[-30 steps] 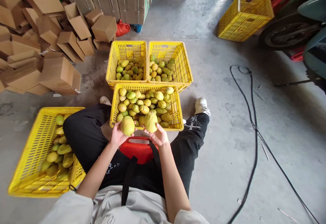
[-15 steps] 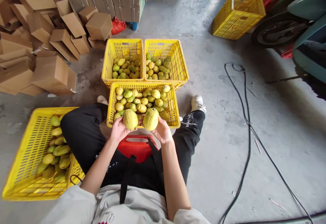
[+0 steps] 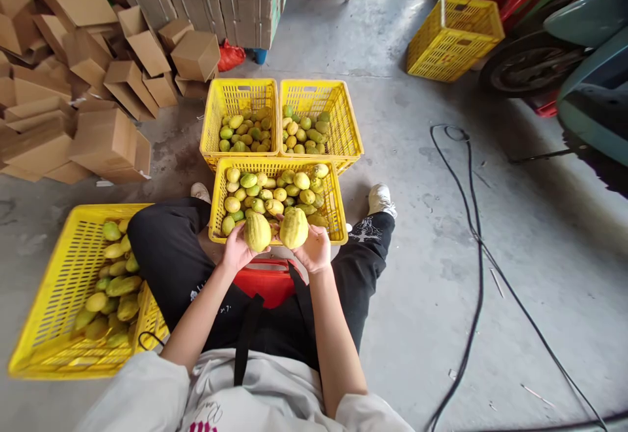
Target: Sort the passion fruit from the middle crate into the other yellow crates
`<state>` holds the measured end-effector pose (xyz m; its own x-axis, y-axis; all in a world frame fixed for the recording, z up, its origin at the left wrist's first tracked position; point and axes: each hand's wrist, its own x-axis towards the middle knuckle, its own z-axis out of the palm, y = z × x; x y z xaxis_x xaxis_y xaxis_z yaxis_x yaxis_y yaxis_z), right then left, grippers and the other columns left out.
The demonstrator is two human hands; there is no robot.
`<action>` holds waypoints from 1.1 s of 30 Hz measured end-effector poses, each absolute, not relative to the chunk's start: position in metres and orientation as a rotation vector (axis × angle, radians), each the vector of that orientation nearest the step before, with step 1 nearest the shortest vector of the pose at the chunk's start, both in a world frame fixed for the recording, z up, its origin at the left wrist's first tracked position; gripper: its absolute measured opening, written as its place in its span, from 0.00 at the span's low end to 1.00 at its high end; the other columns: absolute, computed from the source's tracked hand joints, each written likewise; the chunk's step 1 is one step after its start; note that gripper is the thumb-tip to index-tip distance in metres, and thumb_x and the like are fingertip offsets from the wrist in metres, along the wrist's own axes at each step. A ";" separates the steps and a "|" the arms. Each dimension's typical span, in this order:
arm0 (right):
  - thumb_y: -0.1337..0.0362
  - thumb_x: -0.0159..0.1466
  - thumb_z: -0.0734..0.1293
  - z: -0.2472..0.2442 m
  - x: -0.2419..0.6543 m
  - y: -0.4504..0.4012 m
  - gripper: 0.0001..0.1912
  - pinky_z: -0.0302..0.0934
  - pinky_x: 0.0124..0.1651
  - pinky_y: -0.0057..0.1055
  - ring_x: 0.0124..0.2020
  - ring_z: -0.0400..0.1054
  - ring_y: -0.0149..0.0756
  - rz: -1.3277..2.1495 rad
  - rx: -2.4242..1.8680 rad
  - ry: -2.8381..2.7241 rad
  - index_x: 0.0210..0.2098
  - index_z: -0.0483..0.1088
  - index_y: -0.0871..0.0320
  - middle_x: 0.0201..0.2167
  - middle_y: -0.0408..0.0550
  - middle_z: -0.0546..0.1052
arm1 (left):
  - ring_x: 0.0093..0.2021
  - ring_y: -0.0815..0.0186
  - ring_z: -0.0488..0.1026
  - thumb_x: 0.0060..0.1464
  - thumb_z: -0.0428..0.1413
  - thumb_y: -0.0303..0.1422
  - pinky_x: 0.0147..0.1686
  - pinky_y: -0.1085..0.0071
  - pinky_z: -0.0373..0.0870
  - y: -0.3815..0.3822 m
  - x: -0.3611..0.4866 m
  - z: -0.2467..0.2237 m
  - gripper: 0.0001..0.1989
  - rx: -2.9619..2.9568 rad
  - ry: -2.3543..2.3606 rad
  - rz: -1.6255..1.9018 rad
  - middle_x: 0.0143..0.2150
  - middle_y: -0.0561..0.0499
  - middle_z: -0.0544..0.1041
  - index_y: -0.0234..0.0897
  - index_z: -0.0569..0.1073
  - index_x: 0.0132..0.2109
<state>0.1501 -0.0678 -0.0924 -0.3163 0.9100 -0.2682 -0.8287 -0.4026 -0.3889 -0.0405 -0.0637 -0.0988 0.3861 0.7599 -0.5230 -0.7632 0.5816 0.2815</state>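
My left hand [image 3: 237,251] is closed round a ribbed yellow-green fruit, which looks like a papaya or melon [image 3: 258,232]. A similar fruit [image 3: 294,228] rests in the grip of my right hand [image 3: 315,249]. Both fruits are held side by side, just above the near rim of a yellow plastic crate [image 3: 338,213] between my legs. Inside that crate lie several yellow and green fruits [image 3: 273,207]. Under my wrists is a red plastic object [image 3: 265,285], partly hidden by straps and my arms.
Two more yellow crates [image 3: 207,114] [image 3: 350,118] with fruit stand behind. A crate [image 3: 44,301] of longer fruits is at my left. Cardboard boxes [image 3: 103,141] pile up at far left. A black cable [image 3: 473,275] loops on the floor; a scooter [image 3: 589,85] stands at right.
Both hands and their fruits have shifted slightly to the right in view, as the whole scene moved a little with my head. The fruit in my right hand looks turned slightly.
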 end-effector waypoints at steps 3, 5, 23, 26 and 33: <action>0.56 0.57 0.68 -0.094 0.154 -0.071 0.24 0.69 0.49 0.47 0.49 0.73 0.47 1.887 -0.556 -0.265 0.52 0.69 0.53 0.49 0.52 0.77 | 0.48 0.56 0.76 0.66 0.39 0.38 0.40 0.60 0.75 -0.064 -0.042 -0.100 0.22 -0.063 0.684 0.970 0.47 0.42 0.78 0.39 0.64 0.62; 0.53 0.56 0.69 -0.097 0.155 -0.072 0.24 0.72 0.42 0.41 0.42 0.75 0.43 1.891 -0.549 -0.277 0.50 0.70 0.53 0.44 0.50 0.79 | 0.48 0.55 0.76 0.66 0.41 0.40 0.38 0.61 0.75 -0.064 -0.043 -0.100 0.22 -0.066 0.698 0.986 0.47 0.41 0.77 0.38 0.64 0.62; 0.57 0.55 0.68 -0.100 0.151 -0.074 0.26 0.68 0.50 0.51 0.51 0.72 0.49 1.866 -0.634 -0.292 0.53 0.68 0.52 0.48 0.52 0.77 | 0.46 0.53 0.77 0.65 0.41 0.40 0.29 0.67 0.73 -0.063 -0.046 -0.104 0.22 -0.007 0.652 1.006 0.47 0.39 0.77 0.35 0.69 0.58; 0.55 0.52 0.71 -0.102 0.149 -0.075 0.28 0.72 0.40 0.42 0.42 0.73 0.43 1.864 -0.607 -0.284 0.52 0.68 0.51 0.43 0.49 0.77 | 0.40 0.56 0.77 0.65 0.42 0.43 0.22 0.72 0.68 -0.063 -0.046 -0.104 0.22 0.013 0.654 1.034 0.44 0.40 0.77 0.35 0.71 0.53; 0.53 0.53 0.73 -0.106 0.140 -0.073 0.26 0.68 0.24 0.29 0.30 0.71 0.35 1.968 -0.624 -0.312 0.48 0.70 0.53 0.37 0.46 0.76 | 0.33 0.61 0.74 0.62 0.46 0.45 0.18 0.75 0.62 -0.064 -0.043 -0.100 0.22 0.065 0.663 0.995 0.43 0.40 0.77 0.36 0.70 0.55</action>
<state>0.1399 -0.0726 -0.1064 -0.3610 0.8859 -0.2912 -0.7527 -0.4612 -0.4699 -0.0434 -0.0637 -0.1000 0.3668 0.7924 -0.4874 -0.7544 0.5599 0.3425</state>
